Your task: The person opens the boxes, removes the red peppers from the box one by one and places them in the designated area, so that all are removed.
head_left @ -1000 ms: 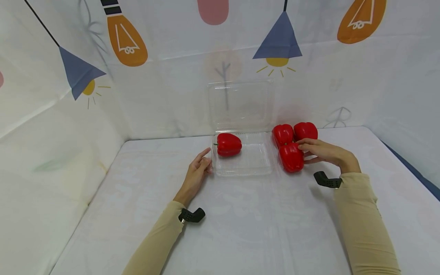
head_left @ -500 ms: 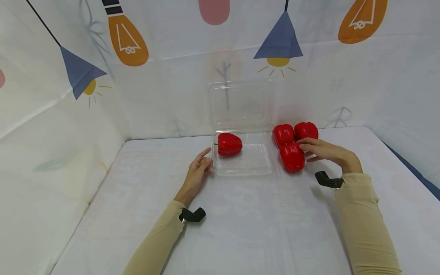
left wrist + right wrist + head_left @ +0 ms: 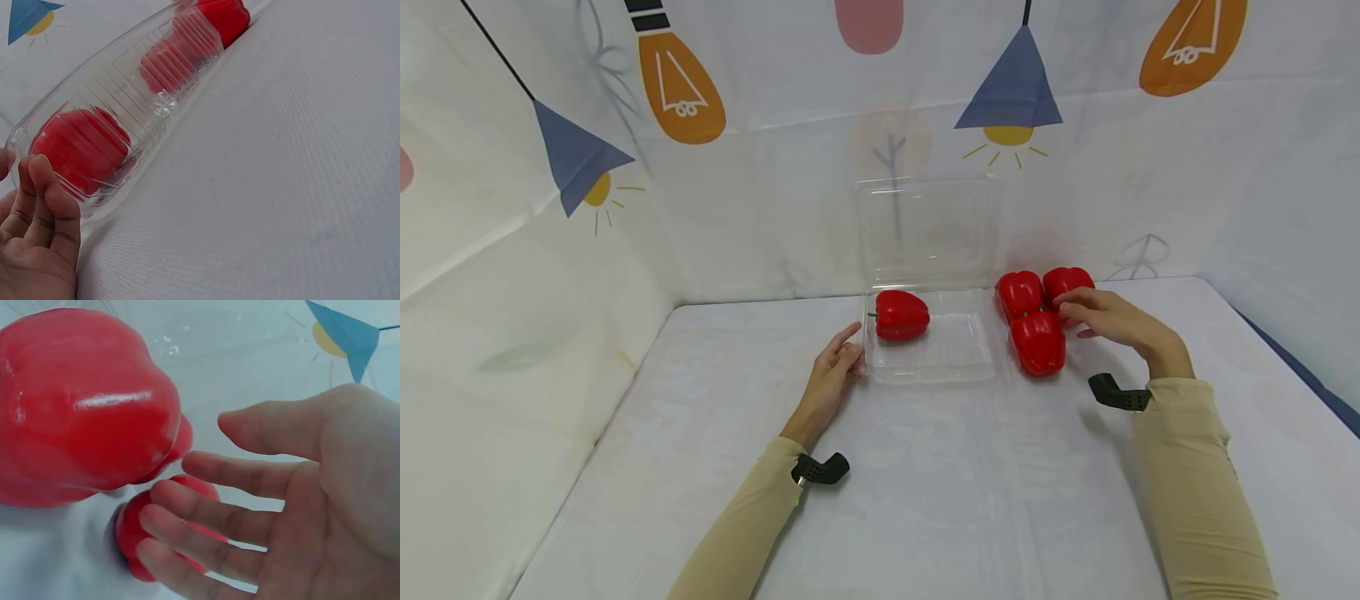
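Observation:
A clear plastic clamshell container [image 3: 951, 367] stands on the table with its lid raised at the back. One red bell pepper [image 3: 901, 315] lies on its side in the container's left half. My left hand [image 3: 826, 387] holds the container's left edge, its bent fingers [image 3: 53, 203] at the clear wall. Right of the container sit a near bell pepper [image 3: 1037, 344], a far left one [image 3: 1018, 294] and a far right one [image 3: 1066, 282]. My right hand [image 3: 1112, 321] hovers beside the far right pepper, fingers loosely spread and holding nothing; in the right wrist view they overlap that pepper [image 3: 134, 534].
A white cloth covers the table [image 3: 925, 483]. Behind it hangs a white curtain [image 3: 760, 208] printed with lamps and bulbs, close to the raised lid [image 3: 928, 233]. Black wrist cameras [image 3: 820, 469] sit on both sleeves.
My right hand has come off the near pepper's right side and shifted slightly back toward the far right pepper. The left hand and the container stay put.

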`<state>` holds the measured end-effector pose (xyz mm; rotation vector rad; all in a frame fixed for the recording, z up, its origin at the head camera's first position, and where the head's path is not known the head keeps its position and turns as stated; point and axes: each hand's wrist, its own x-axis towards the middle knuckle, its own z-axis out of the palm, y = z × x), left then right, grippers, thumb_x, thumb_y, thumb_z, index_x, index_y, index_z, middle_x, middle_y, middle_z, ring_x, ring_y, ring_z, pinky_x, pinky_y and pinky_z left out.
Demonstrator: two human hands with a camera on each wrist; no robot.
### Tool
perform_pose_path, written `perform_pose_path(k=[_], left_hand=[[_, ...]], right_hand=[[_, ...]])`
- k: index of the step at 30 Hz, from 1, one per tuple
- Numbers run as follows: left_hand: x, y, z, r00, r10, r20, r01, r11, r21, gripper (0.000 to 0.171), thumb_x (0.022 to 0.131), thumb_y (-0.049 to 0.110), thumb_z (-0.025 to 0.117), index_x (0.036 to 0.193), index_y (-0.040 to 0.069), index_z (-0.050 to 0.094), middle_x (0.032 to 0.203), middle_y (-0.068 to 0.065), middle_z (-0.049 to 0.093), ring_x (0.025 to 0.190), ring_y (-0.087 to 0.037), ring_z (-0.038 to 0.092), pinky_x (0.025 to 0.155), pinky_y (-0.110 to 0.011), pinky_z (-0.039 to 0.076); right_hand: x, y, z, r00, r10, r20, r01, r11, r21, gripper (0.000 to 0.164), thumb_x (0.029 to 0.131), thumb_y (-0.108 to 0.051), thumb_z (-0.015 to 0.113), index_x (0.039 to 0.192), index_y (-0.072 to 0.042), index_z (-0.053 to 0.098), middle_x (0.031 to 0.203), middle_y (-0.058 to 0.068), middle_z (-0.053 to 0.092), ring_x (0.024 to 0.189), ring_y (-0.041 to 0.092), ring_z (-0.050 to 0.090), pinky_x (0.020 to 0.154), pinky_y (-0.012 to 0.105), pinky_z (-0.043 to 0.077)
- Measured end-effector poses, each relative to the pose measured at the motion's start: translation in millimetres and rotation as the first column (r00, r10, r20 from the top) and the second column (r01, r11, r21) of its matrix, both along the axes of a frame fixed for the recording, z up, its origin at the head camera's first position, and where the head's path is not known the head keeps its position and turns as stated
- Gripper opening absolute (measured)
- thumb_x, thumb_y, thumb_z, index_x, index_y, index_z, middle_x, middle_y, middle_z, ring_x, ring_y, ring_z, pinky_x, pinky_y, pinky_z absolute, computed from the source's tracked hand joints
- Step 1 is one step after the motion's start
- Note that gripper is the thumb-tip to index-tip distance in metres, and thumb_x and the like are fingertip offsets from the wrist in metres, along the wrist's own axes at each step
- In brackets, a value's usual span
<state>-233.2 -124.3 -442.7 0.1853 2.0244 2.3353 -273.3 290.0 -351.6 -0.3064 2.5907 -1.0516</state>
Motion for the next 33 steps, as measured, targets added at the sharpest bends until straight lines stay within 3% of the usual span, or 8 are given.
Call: perform_pose_path(k=[7,14,17,24,33], left_hand=[[-0.4,0.1,-0.6,1.0,0.005,-0.006,-0.005,1.0,0.009,0.041,0.099,0.012,0.046,0.141,0.012,0.042,0.081,0.003,0.049,0.073,-0.007,0.05,0.069,-0.017,0.047],[-0.5,-0.1,0.3,1.0,0.003,-0.003,-0.003,1.0,0.004,0.042,0.099,0.013,0.046,0.141,0.012,0.041,0.082,0.004,0.049,0.074,-0.007,0.049,0.07,-0.017,0.047],[0.0,0.1,1.1,1.0,0.002,-0.007,-0.002,1.0,0.004,0.042,0.099,0.012,0.046,0.141,0.012,0.041,0.082,0.004,0.048,0.074,-0.007,0.049,0.07,-0.017,0.047],[0.5,0.3,0.9,1.0,0.001,-0.009,-0.001,1.0,0.007,0.044,0.099,0.013,0.046,0.142,0.009,0.039,0.081,0.004,0.048,0.073,-0.007,0.049,0.07,-0.017,0.047],[0.5,1.5,1.0,1.0,0.003,-0.001,-0.003,1.0,-0.003,0.042,0.1,0.014,0.046,0.141,0.009,0.041,0.082,0.003,0.048,0.074,-0.007,0.049,0.07,-0.017,0.047]], right_hand=[[-0.3,-3.0,4.9,0.997,-0.045,-0.057,0.043,0.999,-0.025,0.053,0.1,-0.037,0.041,0.139,-0.001,0.038,0.13,0.023,0.048,0.114,0.035,0.051,0.084,0.025,0.051],[1.5,-10.8,8.1,0.99,-0.071,-0.119,0.066,0.997,-0.046,0.048,0.1,-0.035,0.043,0.137,-0.004,0.042,0.131,0.02,0.048,0.113,0.032,0.052,0.081,0.016,0.049],[2.3,-17.3,9.5,0.984,-0.082,-0.158,0.074,0.996,-0.056,0.046,0.099,-0.034,0.045,0.135,-0.005,0.044,0.128,0.019,0.05,0.111,0.032,0.051,0.082,0.021,0.051],[2.6,-28.5,9.7,0.975,-0.085,-0.205,0.077,0.996,-0.044,0.045,0.098,-0.036,0.046,0.133,-0.008,0.045,0.125,0.017,0.05,0.111,0.033,0.05,0.087,0.045,0.053],[2.1,-38.5,8.2,0.968,-0.088,-0.237,0.078,0.996,-0.052,0.042,0.097,-0.034,0.048,0.132,-0.009,0.046,0.128,0.016,0.049,0.114,0.033,0.047,0.087,0.05,0.053]])
